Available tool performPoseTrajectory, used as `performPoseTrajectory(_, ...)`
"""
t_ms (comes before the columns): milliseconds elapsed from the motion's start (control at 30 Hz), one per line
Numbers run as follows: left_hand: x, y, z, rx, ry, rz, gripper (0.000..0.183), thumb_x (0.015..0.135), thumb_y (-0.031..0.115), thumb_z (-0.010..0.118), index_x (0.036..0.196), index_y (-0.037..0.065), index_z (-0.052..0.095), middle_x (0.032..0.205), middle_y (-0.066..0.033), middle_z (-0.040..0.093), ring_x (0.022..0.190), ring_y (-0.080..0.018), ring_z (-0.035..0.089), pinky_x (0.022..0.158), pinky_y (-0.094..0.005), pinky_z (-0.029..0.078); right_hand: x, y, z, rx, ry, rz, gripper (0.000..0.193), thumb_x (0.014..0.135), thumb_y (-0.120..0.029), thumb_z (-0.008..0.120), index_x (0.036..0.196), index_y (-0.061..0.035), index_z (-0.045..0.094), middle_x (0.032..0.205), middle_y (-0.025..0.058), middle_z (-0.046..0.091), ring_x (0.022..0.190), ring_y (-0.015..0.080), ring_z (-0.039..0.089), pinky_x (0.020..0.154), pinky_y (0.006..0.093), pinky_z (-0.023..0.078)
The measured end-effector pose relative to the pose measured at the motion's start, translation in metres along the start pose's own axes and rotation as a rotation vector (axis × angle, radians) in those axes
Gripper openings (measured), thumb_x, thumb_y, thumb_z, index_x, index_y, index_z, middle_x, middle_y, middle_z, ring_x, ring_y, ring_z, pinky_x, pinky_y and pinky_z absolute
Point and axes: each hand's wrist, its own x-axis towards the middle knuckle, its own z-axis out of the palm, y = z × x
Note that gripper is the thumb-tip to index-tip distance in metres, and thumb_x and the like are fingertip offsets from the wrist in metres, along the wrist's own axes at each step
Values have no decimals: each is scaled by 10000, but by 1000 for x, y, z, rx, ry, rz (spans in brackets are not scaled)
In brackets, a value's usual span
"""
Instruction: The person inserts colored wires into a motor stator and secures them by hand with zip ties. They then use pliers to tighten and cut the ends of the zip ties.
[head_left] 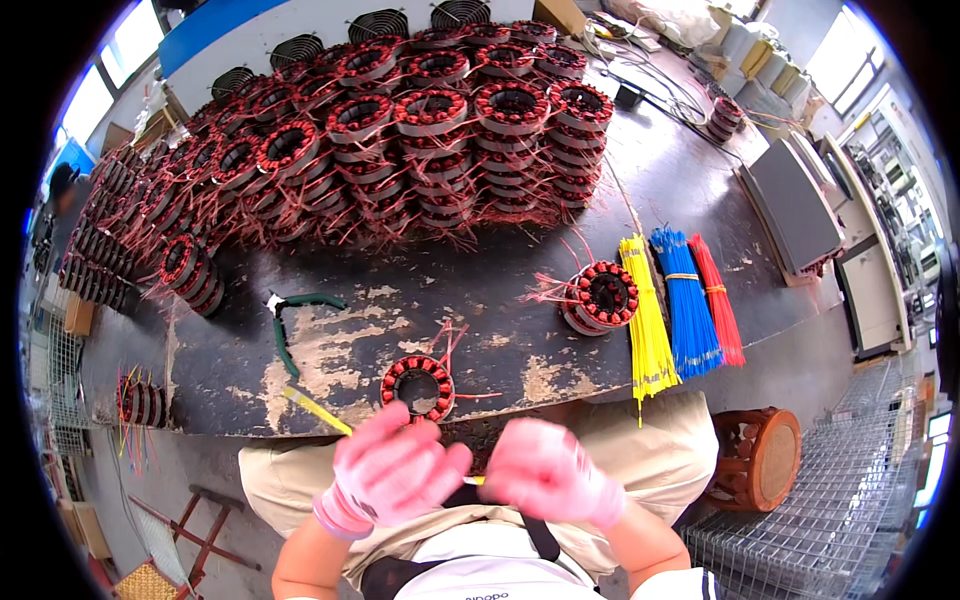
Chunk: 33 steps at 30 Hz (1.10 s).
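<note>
My left hand (pixel 397 468), in a pink glove, closes round a thin bundle of yellow wires (pixel 318 409) whose far end sticks out to the left over the table edge. My right hand (pixel 548 472), gloved alike, is closed a short way to the right, its fingers pinched together. A bit of yellow shows between the hands and meets the right fingertips, which are partly hidden and blurred. Just beyond my left fingers, a motor stator (pixel 387 384) with red windings lies on the table, its pinkish leads spread out. Green-handled pliers (pixel 288 318) lie open to the left.
Stacked stators (pixel 430 112) fill the back of the table. Another short stack (pixel 590 308) stands at right, beside bundles of yellow (pixel 648 315), blue (pixel 688 300) and red wires (pixel 716 300). A wooden stool (pixel 750 460) and wire mesh cage (pixel 840 490) are at lower right.
</note>
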Motion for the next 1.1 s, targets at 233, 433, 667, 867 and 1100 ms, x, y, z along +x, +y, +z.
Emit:
performPoseTrajectory(233,-28,-36,49,-179,-343,-462,261,843,130,742,1091,141,663,912,-43,626,773,-248,682,628,-373,551,7,43,35,-714,-14,175,106,864,-209,733,926,-133,693,790,26,660,791,244,652,683,403,504)
performPoseTrajectory(433,-39,-29,44,-169,-386,-462,249,847,124,733,1087,129,665,888,-45,626,755,-256,683,626,-382,551,-17,39,60,-577,29,292,132,907,-228,712,934,-99,716,754,83,684,719,288,669,654,409,524)
performPoseTrajectory(667,-17,-29,37,-454,-266,-635,312,883,8,665,1185,83,677,971,-108,624,805,-299,683,702,-382,548,50,66,13,118,-180,790,280,933,-251,665,1078,-19,725,904,115,721,826,192,684,716,328,520)
performPoseTrajectory(867,-20,-25,57,-545,-287,-687,322,917,-43,629,1226,50,637,1062,-139,633,912,-311,680,760,-370,557,61,77,24,549,-201,871,210,955,-177,639,1073,-5,659,911,16,689,705,91,601,623,247,479)
performPoseTrajectory(1100,-36,-26,60,-532,-274,-658,273,862,17,715,1116,62,626,1021,-120,627,831,-334,681,667,-413,552,10,44,39,269,241,681,121,958,-81,640,1049,-9,677,903,67,712,770,108,661,676,272,519)
